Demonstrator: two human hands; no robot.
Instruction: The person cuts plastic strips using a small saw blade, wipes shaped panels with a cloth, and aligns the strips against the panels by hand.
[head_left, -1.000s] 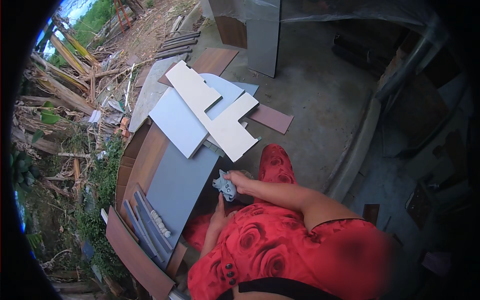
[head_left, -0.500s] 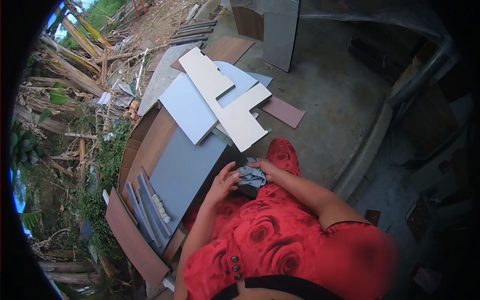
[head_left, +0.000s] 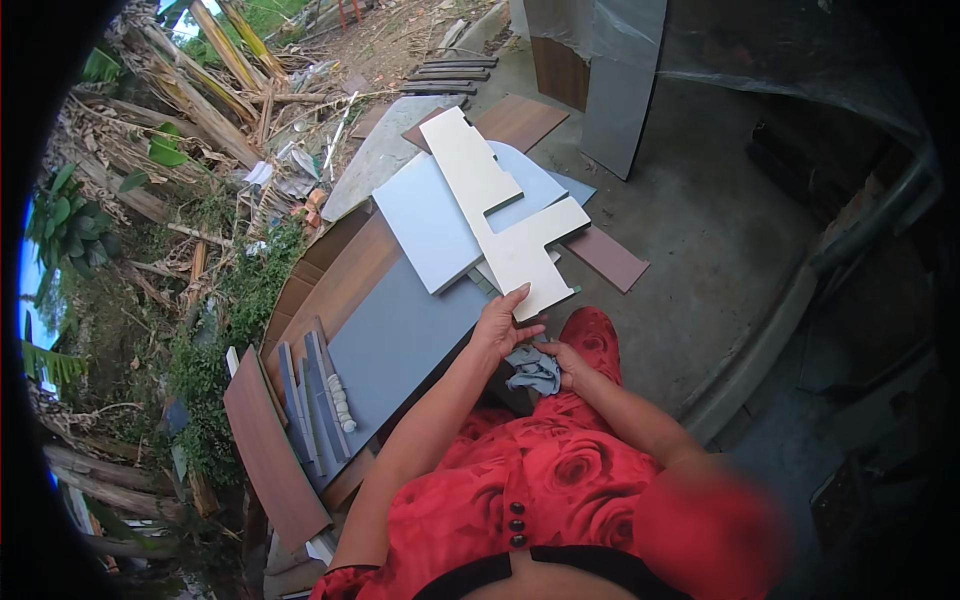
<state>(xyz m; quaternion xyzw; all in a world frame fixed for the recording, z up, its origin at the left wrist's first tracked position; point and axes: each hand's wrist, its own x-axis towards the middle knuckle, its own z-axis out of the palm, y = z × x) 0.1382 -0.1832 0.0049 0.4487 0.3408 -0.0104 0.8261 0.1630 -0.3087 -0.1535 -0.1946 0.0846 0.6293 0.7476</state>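
Observation:
A cream-coloured flat panel with cut-out notches lies across the pile in front of me. My left hand is at its near corner, thumb on the top face and fingers at the lower edge, gripping it. A crumpled grey-blue cloth is bunched in my right hand, just above my lap and close below the panel's corner. Under the cream panel is a pale blue-white board, partly covered.
A large grey board carries narrow strips and a twisted white bundle. A brown plank leans at the left. A mauve board juts out over the concrete floor. Tall grey panel stands behind.
My left hand has moved from beside the cloth up to the cream panel's near corner. The cloth stays in my right hand. The whole view has shifted, with things now further right.

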